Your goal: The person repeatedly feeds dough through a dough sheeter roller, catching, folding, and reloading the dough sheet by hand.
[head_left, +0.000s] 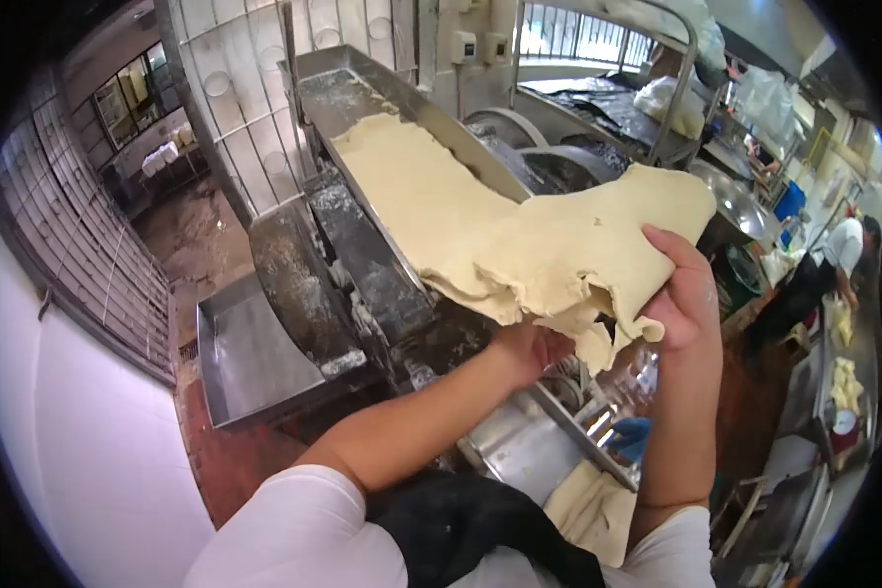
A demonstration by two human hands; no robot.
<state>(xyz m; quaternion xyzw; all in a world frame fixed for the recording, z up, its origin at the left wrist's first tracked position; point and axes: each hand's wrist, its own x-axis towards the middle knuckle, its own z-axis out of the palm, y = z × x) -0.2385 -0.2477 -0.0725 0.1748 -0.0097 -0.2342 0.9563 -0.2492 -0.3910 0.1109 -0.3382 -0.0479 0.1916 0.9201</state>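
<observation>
**You're supporting the dough (519,227)**

Your right hand (688,294) is pinching its edge; your left hand (531,353) is resting underneath, its grip hidden. Beyond them, dough is lying in the tray (331,103). Moving it is probably calling for even support.

No readable text or labels.

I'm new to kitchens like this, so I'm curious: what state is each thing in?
Dough sheet: uneven-edged, partly in the metal trough, partly lifted
Metal trough: dusted with white powder, partly covered
Left hand: under the sheet's near edge, partly hidden
Right hand: holding the sheet, thumb on top
Lower dough: folded, lying below
Metal tray: open-topped
</observation>
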